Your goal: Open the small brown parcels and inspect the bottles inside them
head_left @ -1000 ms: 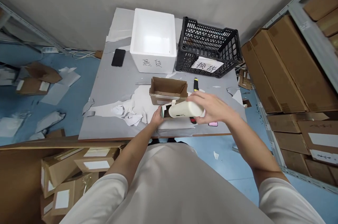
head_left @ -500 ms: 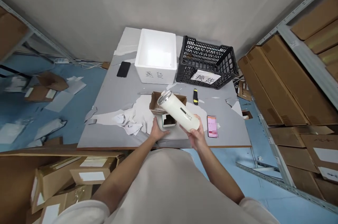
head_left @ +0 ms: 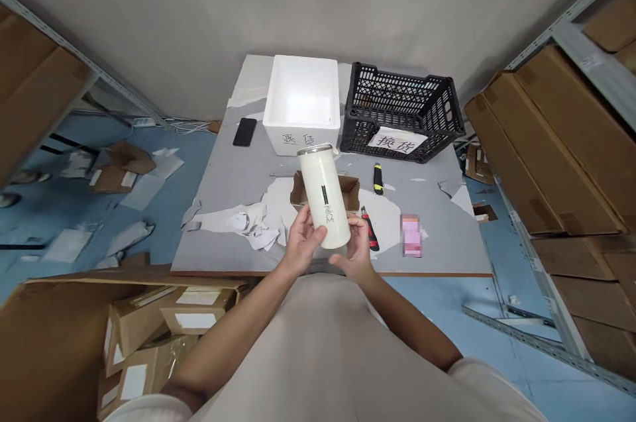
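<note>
A white tumbler [head_left: 325, 197] with a metal rim and dark lettering is held at a slight tilt above the table's near part. My left hand [head_left: 302, 241] is closed on its lower left side, thumb across the front. On the lower right side my right hand [head_left: 358, 251] supports it, with fingers against the wall and thumb near the base. Behind the tumbler stands an open cardboard box [head_left: 350, 193], partly hidden. A red-and-black utility knife [head_left: 369, 228] lies just right of my right hand.
Behind are a white foam box [head_left: 303, 134] and a black plastic crate [head_left: 402, 127]. A yellow-and-black cutter [head_left: 378, 179], a lit phone [head_left: 411, 235], a dark phone [head_left: 245, 132] and torn paper [head_left: 256, 223] lie on the table [head_left: 213, 170]. Left below, a large carton [head_left: 54, 336] holds smaller boxes.
The tumbler has turned more upright and shifted slightly left. My left hand has left the small box and taken hold of the tumbler. The red-and-black knife has come into view.
</note>
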{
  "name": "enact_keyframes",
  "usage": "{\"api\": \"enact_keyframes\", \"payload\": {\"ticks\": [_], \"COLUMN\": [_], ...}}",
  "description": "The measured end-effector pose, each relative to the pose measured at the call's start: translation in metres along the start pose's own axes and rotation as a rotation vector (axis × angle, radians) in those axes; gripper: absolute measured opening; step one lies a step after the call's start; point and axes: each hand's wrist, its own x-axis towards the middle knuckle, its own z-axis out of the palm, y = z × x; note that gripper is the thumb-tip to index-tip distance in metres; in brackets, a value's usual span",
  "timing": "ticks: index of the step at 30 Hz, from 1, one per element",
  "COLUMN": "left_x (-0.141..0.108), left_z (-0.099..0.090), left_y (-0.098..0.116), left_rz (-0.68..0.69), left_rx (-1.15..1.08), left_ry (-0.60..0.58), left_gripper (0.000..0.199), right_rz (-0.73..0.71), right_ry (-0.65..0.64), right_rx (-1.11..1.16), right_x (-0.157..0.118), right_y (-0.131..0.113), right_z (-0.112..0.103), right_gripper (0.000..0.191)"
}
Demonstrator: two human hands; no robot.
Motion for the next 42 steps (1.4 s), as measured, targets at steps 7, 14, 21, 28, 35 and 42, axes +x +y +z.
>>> {"api": "enact_keyframes", "payload": {"ticks": [7,14,21,28,35,42], "left_x": [-0.005,-0.010,-0.021,-0.027,-0.035,-0.031], "left_z": [-0.011,0.000,-0.003,-0.001,0.000,-0.002], "left_y": [-0.008,0.001,-0.019,-0.028,-0.023,-0.015], "left_rz": [-0.173,-0.382,-0.115,-0.154,-0.311,-0.435], "left_rx": [-0.124,-0.309,-0.086,-0.127,-0.324,-0.468], "left_ry": [-0.043,-0.251,0.010,0.164,0.087,0.039], "left_gripper": [0.067,0.063,0.078,0.058,0.057,0.057], "right_rz": [-0.139,0.270,0.328,0.316,0.308,0.227], "right_ry": [-0.058,-0.602,-0.426,-0.423,-0.488,-0.500], "right_rx": [-0.214,0.054,0.022,-0.059,0.016,-0.018], "right_x": [0.084,0.147,0.155,0.158,0.153,0.158], "right_y": [-0.038,-0.064,-0.068,-0.082,-0.071,-0.074], "right_z": [-0.061,-0.055,-0.049,-0.047,-0.056,-0.054], "right_gripper": [0.055,0.060,0.046,0.044,0.050,0.049]}}
